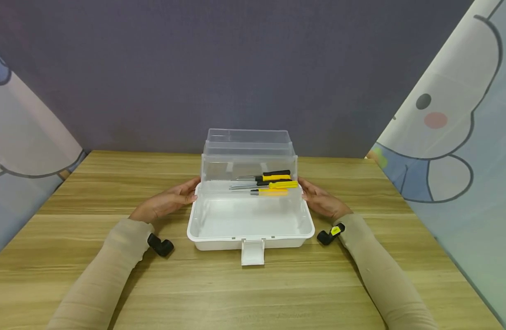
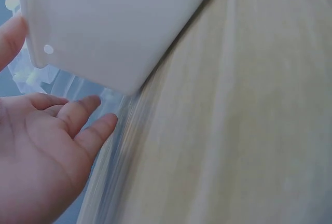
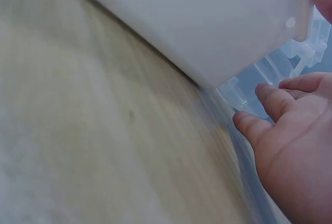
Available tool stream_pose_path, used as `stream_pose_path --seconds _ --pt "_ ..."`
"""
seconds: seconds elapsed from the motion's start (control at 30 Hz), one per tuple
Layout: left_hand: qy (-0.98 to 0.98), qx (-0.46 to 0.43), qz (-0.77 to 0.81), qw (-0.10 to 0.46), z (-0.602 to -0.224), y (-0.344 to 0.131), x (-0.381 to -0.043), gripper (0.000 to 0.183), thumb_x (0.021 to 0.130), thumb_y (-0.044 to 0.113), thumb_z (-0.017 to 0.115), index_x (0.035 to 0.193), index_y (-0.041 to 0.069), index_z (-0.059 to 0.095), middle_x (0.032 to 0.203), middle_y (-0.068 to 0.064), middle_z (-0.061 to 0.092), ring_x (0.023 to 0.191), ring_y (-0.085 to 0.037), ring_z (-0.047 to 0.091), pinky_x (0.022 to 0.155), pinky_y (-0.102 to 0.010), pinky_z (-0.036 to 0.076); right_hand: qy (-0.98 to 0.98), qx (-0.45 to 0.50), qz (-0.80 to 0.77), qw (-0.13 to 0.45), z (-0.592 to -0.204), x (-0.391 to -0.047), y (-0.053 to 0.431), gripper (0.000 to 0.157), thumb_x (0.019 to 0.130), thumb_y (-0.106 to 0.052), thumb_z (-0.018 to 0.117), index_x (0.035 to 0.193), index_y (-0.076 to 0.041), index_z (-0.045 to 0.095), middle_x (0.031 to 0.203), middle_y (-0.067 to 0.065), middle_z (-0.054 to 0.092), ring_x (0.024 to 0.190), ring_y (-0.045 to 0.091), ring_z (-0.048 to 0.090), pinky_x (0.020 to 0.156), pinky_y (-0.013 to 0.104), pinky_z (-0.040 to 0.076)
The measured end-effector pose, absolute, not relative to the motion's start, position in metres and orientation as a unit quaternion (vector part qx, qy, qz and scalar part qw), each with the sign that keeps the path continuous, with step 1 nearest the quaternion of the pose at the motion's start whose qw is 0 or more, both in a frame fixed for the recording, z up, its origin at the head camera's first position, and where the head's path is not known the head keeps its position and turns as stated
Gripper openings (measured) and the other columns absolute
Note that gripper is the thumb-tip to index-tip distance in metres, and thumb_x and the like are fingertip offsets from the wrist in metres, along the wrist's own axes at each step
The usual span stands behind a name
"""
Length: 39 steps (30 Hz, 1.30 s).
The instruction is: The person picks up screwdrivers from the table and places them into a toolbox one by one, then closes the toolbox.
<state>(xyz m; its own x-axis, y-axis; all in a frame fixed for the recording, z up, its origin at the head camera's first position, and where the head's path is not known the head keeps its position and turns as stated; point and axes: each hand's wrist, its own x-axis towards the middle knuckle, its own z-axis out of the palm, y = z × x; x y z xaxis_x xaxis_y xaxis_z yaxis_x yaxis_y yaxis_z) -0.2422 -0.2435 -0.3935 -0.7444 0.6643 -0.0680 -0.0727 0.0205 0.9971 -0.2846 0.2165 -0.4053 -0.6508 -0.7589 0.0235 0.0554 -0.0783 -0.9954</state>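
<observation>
A white toolbox (image 1: 245,220) stands with its translucent upper part (image 1: 248,149) raised at the back and its front latch (image 1: 253,252) hanging down. Several screwdrivers (image 1: 283,184) with black or yellow handles lie at the back right, within the translucent section. My left hand (image 1: 170,200) is at the box's left rear side, its thumb touching the rim in the left wrist view and the other fingers loosely extended behind. At the opposite side, my right hand (image 1: 320,200) has its thumb against the rim and relaxed fingers (image 3: 277,102) reaching past the rear corner.
The box stands on a wooden table (image 1: 220,293). A dark grey panel (image 1: 236,68) rises behind the table's far edge. Cloth with cartoon figures (image 1: 450,151) hangs at both sides. Each sleeved wrist carries a small black camera (image 1: 162,247).
</observation>
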Motion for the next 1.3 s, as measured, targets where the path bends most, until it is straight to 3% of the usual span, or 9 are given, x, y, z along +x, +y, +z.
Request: stream_pose_path --seconds 0.47,0.73,0.83,0.9,0.97,1.03,1.13,1.27,1.3 --pt "0.673 0.224 0.654 0.264 -0.394 -0.243 -0.241 0.087 0.095 0.015 0.055 0.15 0.008 -0.012 0.157 -0.008 -0.014 0.142 -0.034 -0.009 0.112 -0.055 -0.001 0.61 -0.291 -0.677 0.291 -0.409 -0.286 0.217 0.08 0.099 -0.008 0.046 0.148 -0.003 -0.016 0.155 0.014 -0.02 0.143 0.017 0.009 0.107 0.019 0.029" --pt "0.688 0.257 0.639 0.229 -0.396 -0.243 -0.242 0.083 0.095 0.008 0.052 0.152 0.017 -0.007 0.159 -0.009 -0.001 0.143 -0.032 0.005 0.111 -0.054 0.012 0.578 -0.311 -0.703 0.274 -0.41 -0.286 0.216 0.086 0.095 0.0 0.049 0.146 -0.004 -0.02 0.154 0.015 -0.022 0.144 0.022 -0.004 0.109 0.02 0.026" --pt "0.694 0.27 0.634 0.21 -0.395 -0.241 -0.243 0.084 0.095 0.008 0.054 0.152 0.025 -0.005 0.159 -0.005 0.002 0.144 -0.029 0.007 0.111 -0.052 0.016 0.563 -0.332 -0.709 0.266 -0.409 -0.286 0.215 0.086 0.094 0.003 0.048 0.148 -0.008 -0.019 0.156 0.013 -0.015 0.144 0.014 0.009 0.109 0.022 0.027" --pt "0.693 0.277 0.636 0.198 -0.393 -0.24 -0.244 0.087 0.094 0.008 0.056 0.152 0.028 -0.005 0.159 -0.005 0.001 0.144 -0.028 0.006 0.111 -0.052 0.016 0.561 -0.343 -0.708 0.257 -0.406 -0.287 0.216 0.086 0.094 0.004 0.049 0.15 -0.011 -0.015 0.159 0.01 -0.002 0.14 0.009 0.022 0.108 0.023 0.03" --pt "0.695 0.281 0.635 0.187 -0.39 -0.239 -0.245 0.09 0.093 0.008 0.058 0.151 0.029 -0.007 0.159 -0.004 -0.004 0.144 -0.03 0.003 0.111 -0.052 0.014 0.569 -0.346 -0.705 0.244 -0.404 -0.286 0.216 0.085 0.094 0.003 0.05 0.152 -0.014 -0.009 0.156 0.009 0.015 0.132 0.01 0.035 0.104 0.026 0.037" --pt "0.695 0.29 0.634 0.176 -0.388 -0.237 -0.246 0.094 0.091 0.004 0.059 0.151 0.029 -0.009 0.159 -0.005 -0.007 0.144 -0.032 0.002 0.111 -0.054 0.013 0.584 -0.344 -0.699 0.228 -0.401 -0.287 0.217 0.085 0.093 0.005 0.051 0.152 -0.015 -0.006 0.154 0.007 0.021 0.127 0.011 0.041 0.1 0.027 0.041" --pt "0.7 0.299 0.628 0.161 -0.383 -0.236 -0.248 0.093 0.09 -0.001 0.057 0.152 0.029 -0.006 0.159 -0.002 -0.008 0.144 -0.033 0.001 0.111 -0.058 0.009 0.608 -0.343 -0.687 0.202 -0.396 -0.288 0.217 0.086 0.089 0.013 0.046 0.152 -0.012 -0.007 0.158 0.01 0.009 0.128 0.006 0.039 0.101 0.025 0.039" --pt "0.714 0.287 0.62 0.15 -0.376 -0.234 -0.248 0.087 0.09 0.001 0.056 0.152 0.034 0.004 0.159 0.004 0.0 0.144 -0.03 0.004 0.109 -0.063 0.004 0.604 -0.37 -0.682 0.182 -0.389 -0.289 0.217 0.084 0.079 0.018 0.031 0.149 -0.003 -0.009 0.157 0.013 -0.013 0.139 0.003 0.02 0.108 0.02 0.027" --pt "0.707 0.297 0.626 0.143 -0.375 -0.233 -0.249 0.086 0.089 -0.001 0.052 0.153 0.028 0.002 0.159 -0.001 -0.003 0.144 -0.033 0.0 0.108 -0.065 0.0 0.602 -0.38 -0.679 0.179 -0.386 -0.289 0.216 0.082 0.079 0.018 0.029 0.149 -0.002 -0.008 0.156 0.014 -0.013 0.141 0.005 0.015 0.109 0.019 0.024"
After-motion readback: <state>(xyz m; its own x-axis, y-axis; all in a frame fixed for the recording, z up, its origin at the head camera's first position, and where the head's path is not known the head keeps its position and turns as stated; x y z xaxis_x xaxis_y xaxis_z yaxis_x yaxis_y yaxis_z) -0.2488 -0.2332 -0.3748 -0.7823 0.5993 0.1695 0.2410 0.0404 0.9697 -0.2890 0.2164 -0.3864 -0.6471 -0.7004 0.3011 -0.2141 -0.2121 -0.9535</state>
